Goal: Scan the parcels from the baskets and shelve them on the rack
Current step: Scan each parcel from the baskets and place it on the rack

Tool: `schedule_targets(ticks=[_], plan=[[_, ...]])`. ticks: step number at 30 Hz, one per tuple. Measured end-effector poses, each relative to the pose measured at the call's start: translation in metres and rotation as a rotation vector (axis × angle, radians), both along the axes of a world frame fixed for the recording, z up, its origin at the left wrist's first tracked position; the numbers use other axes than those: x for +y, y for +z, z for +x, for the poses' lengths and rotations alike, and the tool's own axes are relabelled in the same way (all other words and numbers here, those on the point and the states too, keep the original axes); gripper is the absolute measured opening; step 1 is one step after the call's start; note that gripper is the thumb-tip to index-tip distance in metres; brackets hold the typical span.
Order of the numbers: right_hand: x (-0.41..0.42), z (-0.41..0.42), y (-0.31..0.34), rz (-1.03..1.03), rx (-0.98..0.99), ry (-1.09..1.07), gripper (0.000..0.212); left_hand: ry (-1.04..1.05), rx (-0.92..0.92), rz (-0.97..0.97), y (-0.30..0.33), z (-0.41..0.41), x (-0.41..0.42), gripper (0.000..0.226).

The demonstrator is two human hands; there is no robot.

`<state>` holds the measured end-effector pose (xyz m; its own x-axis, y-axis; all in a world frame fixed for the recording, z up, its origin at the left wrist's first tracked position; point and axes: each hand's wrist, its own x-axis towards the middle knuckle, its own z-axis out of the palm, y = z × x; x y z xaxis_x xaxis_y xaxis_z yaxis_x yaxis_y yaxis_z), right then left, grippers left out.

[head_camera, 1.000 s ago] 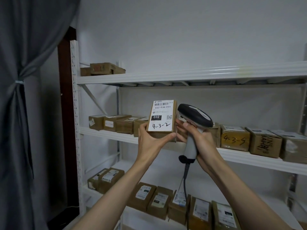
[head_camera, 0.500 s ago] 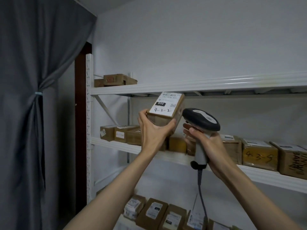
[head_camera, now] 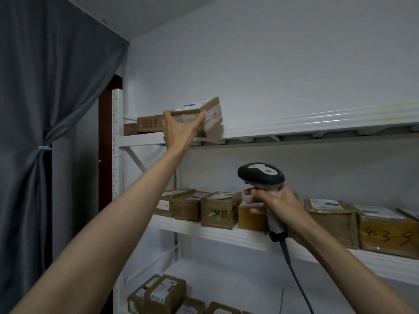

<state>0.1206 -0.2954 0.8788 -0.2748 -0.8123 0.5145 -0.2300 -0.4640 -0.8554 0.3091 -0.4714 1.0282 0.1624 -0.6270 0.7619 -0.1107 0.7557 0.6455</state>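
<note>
A: Left hand [head_camera: 179,130] is up at the top shelf [head_camera: 294,128], fingers and thumb wrapped around the near end of a parcel [head_camera: 204,115].
B: Parcel position?
A: Tilted, far edge on the top shelf's front lip, white label facing up. Just beside two flat boxes [head_camera: 145,124] at the shelf's left end.
B: Right hand [head_camera: 278,207]?
A: Lower, in front of the middle shelf [head_camera: 226,234]. Fingers curled around the scanner [head_camera: 263,177] handle, head pointing left, cable [head_camera: 294,273] hanging down.
B: Rack [head_camera: 117,141] contents?
A: Row of brown boxes [head_camera: 220,209] on the middle shelf, one marked "4-3-9" [head_camera: 387,234]. More labelled parcels [head_camera: 161,293] on the bottom level. Grey curtain [head_camera: 45,109] at left.
</note>
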Motion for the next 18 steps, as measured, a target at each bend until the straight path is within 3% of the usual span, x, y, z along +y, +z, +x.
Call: schedule_targets(ticks=[6,18], plan=[[-0.024,-0.004,0.011,0.098,-0.028,0.056,0.019,0.015,-0.012,0.006,0.036,-0.004,-0.040,0.090],[-0.043,-0.013,0.011,0.099,-0.073,0.119,0.021,0.058,-0.064,0.199,0.083,-0.036,-0.128,0.101]])
